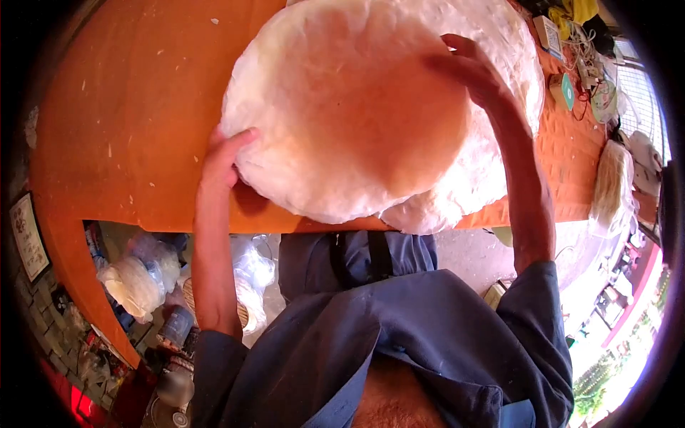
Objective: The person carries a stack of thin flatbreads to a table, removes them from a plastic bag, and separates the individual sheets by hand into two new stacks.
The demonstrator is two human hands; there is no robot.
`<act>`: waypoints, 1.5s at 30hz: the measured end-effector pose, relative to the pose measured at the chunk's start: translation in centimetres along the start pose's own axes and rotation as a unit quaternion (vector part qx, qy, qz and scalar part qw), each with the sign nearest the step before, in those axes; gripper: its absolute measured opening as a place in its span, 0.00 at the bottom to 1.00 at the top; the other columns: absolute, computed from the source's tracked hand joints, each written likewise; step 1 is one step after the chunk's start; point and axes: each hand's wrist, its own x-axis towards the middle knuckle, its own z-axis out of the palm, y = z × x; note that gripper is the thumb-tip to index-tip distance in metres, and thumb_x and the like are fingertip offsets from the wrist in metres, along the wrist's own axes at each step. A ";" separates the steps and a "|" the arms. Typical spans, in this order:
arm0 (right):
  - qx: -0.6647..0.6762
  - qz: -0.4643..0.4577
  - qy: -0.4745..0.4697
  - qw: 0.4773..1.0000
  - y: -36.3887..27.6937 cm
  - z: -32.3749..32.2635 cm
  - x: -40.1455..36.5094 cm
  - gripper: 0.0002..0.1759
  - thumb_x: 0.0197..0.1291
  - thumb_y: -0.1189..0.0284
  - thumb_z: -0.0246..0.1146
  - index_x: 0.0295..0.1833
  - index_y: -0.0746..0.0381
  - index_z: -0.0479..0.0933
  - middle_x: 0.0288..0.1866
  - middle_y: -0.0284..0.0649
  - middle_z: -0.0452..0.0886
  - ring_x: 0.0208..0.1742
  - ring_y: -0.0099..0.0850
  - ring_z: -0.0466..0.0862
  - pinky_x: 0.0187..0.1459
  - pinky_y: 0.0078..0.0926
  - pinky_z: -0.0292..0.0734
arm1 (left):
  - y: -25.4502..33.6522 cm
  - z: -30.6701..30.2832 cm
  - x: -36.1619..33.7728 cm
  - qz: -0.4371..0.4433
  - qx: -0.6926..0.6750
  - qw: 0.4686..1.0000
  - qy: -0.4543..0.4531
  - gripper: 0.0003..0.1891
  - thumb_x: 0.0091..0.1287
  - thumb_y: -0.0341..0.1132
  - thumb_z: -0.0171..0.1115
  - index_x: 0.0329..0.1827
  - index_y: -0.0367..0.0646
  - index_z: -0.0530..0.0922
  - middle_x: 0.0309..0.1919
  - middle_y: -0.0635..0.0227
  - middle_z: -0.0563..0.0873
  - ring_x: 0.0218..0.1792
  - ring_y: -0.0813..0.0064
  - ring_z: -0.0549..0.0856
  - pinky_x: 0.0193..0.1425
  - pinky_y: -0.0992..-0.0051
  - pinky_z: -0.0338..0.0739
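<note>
A thick round pad of fluffy white wadding [307,150] lies on the orange table, with its middle in pinkish shade. A second mass of white wadding [492,164] shows beneath it and to the right. My left hand [227,157] grips the pad's left rim, thumb on top and the other fingers partly hidden at the edge. At the far right of the pad, my right hand [471,68] touches the surface near the edge, its fingers bent and spread apart. The thumb side of that hand is slightly blurred.
The orange table [135,114] has small white scraps on it. Along its right side are a green-and-white roll [562,91], tangled cables [581,53] and a bundle of pale fibre [612,185]. Plastic-wrapped bundles [143,274] sit below the table at left.
</note>
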 end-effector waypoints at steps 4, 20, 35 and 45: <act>0.086 0.006 -0.064 0.994 3.2 -0.2 0.2 0.23 0.53 0.62 0.71 0.50 0.67 0.80 0.42 0.41 0.86 0.38 0.28 0.83 0.38 0.26 0.76 | 1.9 0.0 -1.1 -0.068 -0.225 0.972 -0.006 0.30 0.67 0.40 0.63 0.68 0.34 0.69 0.60 0.52 0.80 0.57 0.58 0.82 0.63 0.60 0.76; 0.139 -0.079 -0.131 0.978 -5.3 7.0 -1.3 0.24 0.58 0.65 0.66 0.55 0.70 0.79 0.47 0.41 0.85 0.47 0.30 0.83 0.53 0.29 0.78 | -0.4 -5.4 -1.7 0.085 -0.085 0.985 0.120 0.26 0.50 0.26 0.76 0.54 0.35 0.78 0.45 0.59 0.86 0.42 0.66 0.87 0.49 0.67 0.83; -0.081 -0.104 -0.091 0.987 -3.9 32.1 5.4 0.27 0.47 0.60 0.75 0.46 0.69 0.79 0.27 0.42 0.82 0.31 0.34 0.81 0.34 0.32 0.76 | 2.2 -33.6 -4.5 0.055 0.090 0.968 0.228 0.28 0.60 0.26 0.68 0.65 0.37 0.72 0.57 0.60 0.81 0.56 0.65 0.81 0.59 0.66 0.77; -0.443 -0.144 0.039 0.884 -0.7 11.1 -17.1 0.49 0.35 0.62 0.78 0.68 0.59 0.68 0.66 0.57 0.68 0.69 0.56 0.68 0.66 0.49 0.68 | 3.5 -21.7 -8.8 0.349 0.338 0.798 0.357 0.19 0.66 0.26 0.65 0.60 0.35 0.75 0.52 0.62 0.82 0.50 0.74 0.81 0.55 0.75 0.78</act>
